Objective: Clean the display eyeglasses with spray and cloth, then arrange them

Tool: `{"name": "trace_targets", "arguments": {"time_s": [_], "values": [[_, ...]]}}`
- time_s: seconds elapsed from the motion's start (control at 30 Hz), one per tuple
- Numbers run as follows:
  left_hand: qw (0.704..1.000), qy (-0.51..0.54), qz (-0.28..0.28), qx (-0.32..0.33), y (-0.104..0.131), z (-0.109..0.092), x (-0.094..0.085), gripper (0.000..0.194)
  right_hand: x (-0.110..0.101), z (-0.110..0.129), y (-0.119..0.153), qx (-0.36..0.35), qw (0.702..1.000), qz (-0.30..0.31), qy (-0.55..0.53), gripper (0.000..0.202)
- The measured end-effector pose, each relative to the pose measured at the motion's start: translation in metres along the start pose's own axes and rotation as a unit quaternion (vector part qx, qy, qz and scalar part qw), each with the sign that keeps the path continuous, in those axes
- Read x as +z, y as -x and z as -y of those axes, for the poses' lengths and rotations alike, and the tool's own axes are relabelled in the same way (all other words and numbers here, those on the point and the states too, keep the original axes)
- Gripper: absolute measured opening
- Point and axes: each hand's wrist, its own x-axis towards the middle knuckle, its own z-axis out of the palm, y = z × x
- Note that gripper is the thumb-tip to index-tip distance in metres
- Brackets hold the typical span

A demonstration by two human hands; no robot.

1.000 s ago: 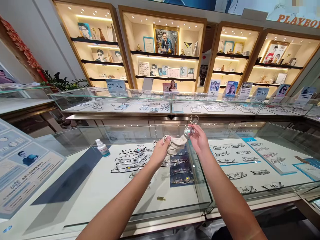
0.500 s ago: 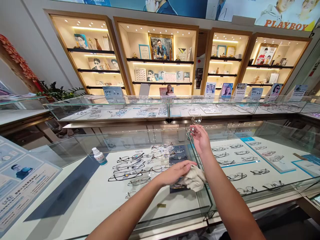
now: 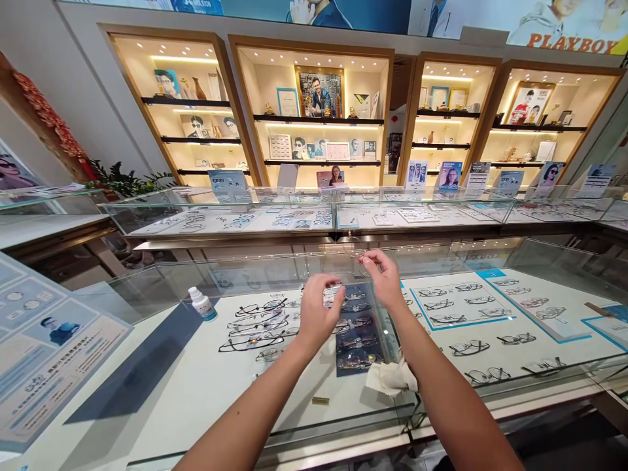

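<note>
My right hand pinches a pair of thin-rimmed eyeglasses above the glass counter; their outline is faint against the glass. To its left, my left hand is empty, with the thumb apart from the curved fingers. A cream cloth lies crumpled on the counter top, beside my right forearm. Under my hands, several eyeglasses are laid out in rows, some on a dark display board.
A white dropper-type bottle stands on the left of the counter, near a blue-white printed sign. More eyeglasses sit in the case to the right. Behind are another glass showcase and lit shelves.
My left hand has let go of the cloth and moved up and left, near the right hand. The right hand has lowered the eyeglasses slightly and shifted left.
</note>
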Motion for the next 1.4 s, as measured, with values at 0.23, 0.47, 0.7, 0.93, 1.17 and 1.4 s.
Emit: {"name": "trace_targets", "arguments": {"time_s": [0.23, 0.47, 0.7, 0.93, 1.17, 1.4], "values": [[0.97, -0.153, -0.108, 0.156, -0.014, 0.019, -0.013, 0.08, 0.009, 0.005, 0.012, -0.074, 0.981, 0.093, 0.153, 0.022], [0.975, -0.168, -0.052, 0.139, -0.013, 0.024, -0.014, 0.055, 0.01, -0.001, 0.012, -0.081, 0.968, 0.119, 0.206, 0.019], [0.978, -0.151, -0.028, 0.14, -0.015, 0.026, -0.018, 0.045, 0.008, -0.001, 0.012, -0.07, 0.966, 0.11, 0.225, 0.021], [0.982, -0.143, -0.088, 0.083, -0.019, 0.026, -0.023, 0.045, 0.008, 0.004, 0.015, -0.136, 0.966, 0.002, 0.219, 0.037], [0.98, -0.127, -0.148, 0.047, -0.024, 0.025, -0.028, 0.047, 0.015, -0.003, 0.02, -0.123, 0.96, -0.009, 0.252, 0.056], [0.98, -0.119, -0.151, 0.046, -0.025, 0.026, -0.028, 0.048, 0.018, -0.007, 0.021, -0.125, 0.959, -0.026, 0.254, 0.044]]}}
